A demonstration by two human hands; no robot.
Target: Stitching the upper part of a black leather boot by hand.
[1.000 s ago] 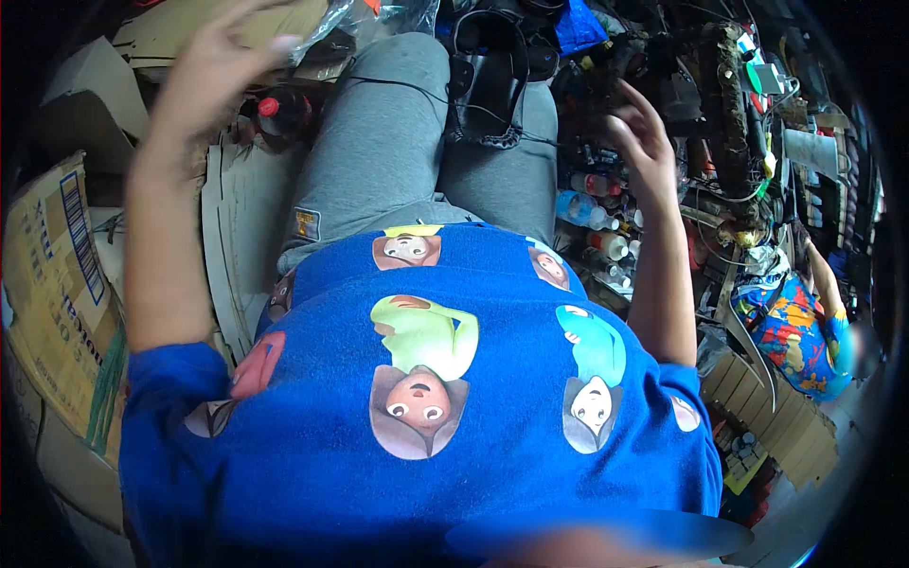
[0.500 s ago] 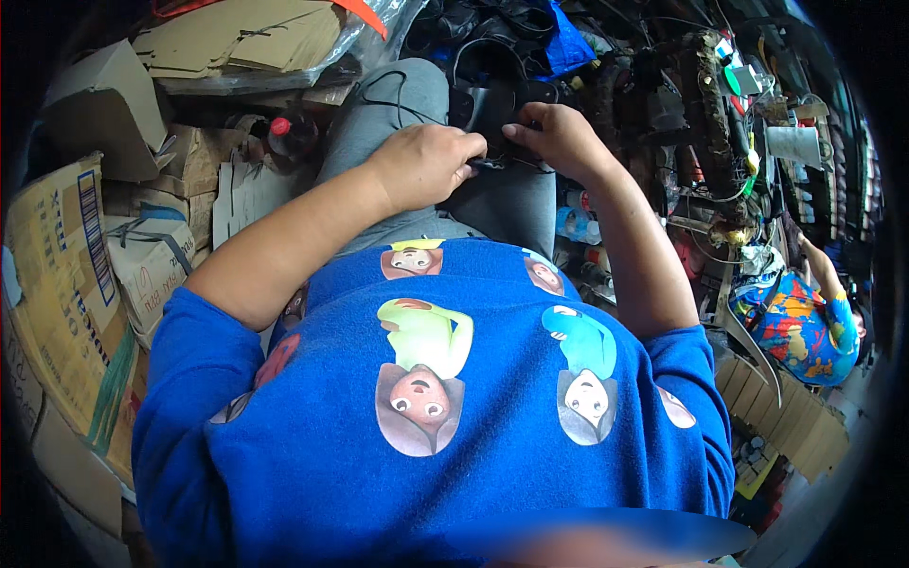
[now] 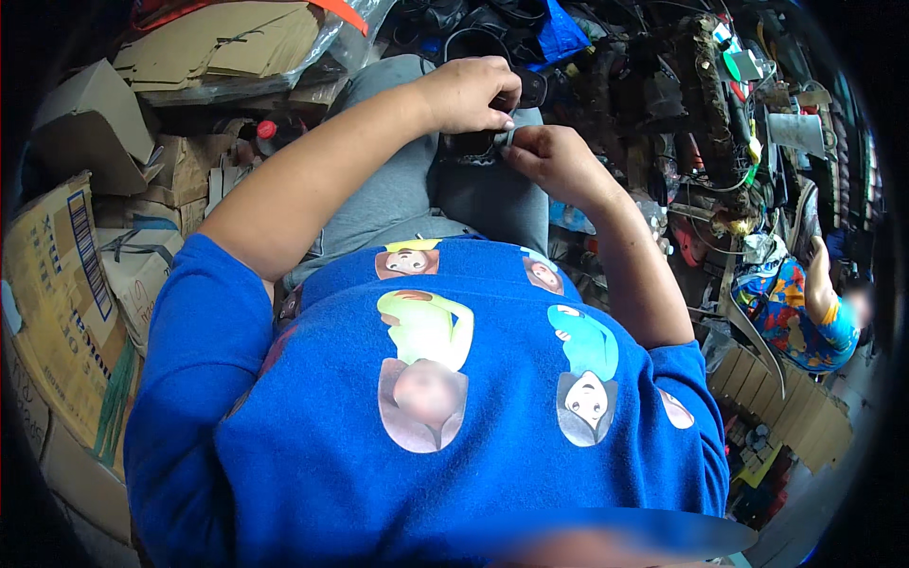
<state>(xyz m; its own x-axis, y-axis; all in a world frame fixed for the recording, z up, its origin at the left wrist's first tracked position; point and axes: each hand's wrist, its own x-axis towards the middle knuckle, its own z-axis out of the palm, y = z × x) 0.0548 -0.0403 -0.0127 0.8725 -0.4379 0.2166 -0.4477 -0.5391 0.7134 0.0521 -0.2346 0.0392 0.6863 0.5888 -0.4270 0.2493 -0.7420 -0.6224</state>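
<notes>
A black item (image 3: pixel 467 144) with a smooth surface lies over my grey-trousered lap, a rounded dark loop (image 3: pixel 476 35) rising beyond it. Its exact kind I cannot tell. My left hand (image 3: pixel 471 93) is over its far part, fingers curled and closed; what they grip is hidden under the hand. Close by on the right, my right hand (image 3: pixel 554 163) is closed in a pinch around a thin pale strip (image 3: pixel 502 139) at the black item's edge. The fingertips of both hands are almost together.
Cardboard boxes (image 3: pixel 62 312) and stacked card sheets (image 3: pixel 227 47) crowd the left. A red-capped bottle (image 3: pixel 267 131) stands among them. Tools and clutter fill the right, around a rough upright post (image 3: pixel 705 104). A co-worker in a colourful shirt (image 3: pixel 791 308) sits at far right.
My left hand has moved away from me and to the right, over the black item. My right hand has come slightly nearer. The black cord on my left knee no longer shows.
</notes>
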